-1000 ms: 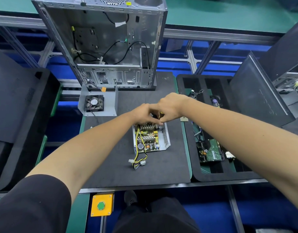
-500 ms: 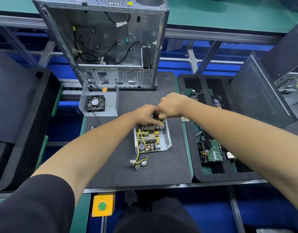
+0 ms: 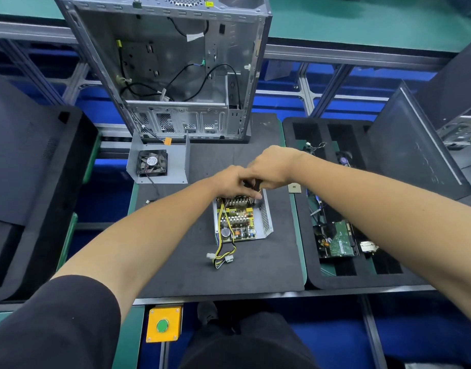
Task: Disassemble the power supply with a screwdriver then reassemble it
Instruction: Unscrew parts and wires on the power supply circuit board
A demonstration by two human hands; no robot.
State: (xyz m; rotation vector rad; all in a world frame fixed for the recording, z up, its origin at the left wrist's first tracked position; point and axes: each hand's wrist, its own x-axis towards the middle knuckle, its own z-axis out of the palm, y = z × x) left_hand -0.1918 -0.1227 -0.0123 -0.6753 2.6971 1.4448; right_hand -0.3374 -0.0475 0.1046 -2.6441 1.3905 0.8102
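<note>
The power supply (image 3: 241, 221) lay open on the dark mat (image 3: 175, 262) of the counter (image 3: 362, 20), its circuit board and heat sinks showing and a bundle of yellow and black wires (image 3: 220, 255) trailing off its near end. Both hands met over its far end: the left hand (image 3: 233, 183) rested on the far edge with its fingers curled down, and the right hand (image 3: 271, 167) was curled round a black and yellow tool, probably the screwdriver (image 3: 253, 184), mostly hidden between the two hands. The supply's cover (image 3: 159, 163), with a fan inside, sat well apart at the mat's far left corner. Behind it stood an open computer case (image 3: 175, 67). To the right, a black foam tray (image 3: 335, 209) held a hard drive (image 3: 338, 242) and other small parts. A yellow box with a green button (image 3: 163, 324) sat at the near edge
</note>
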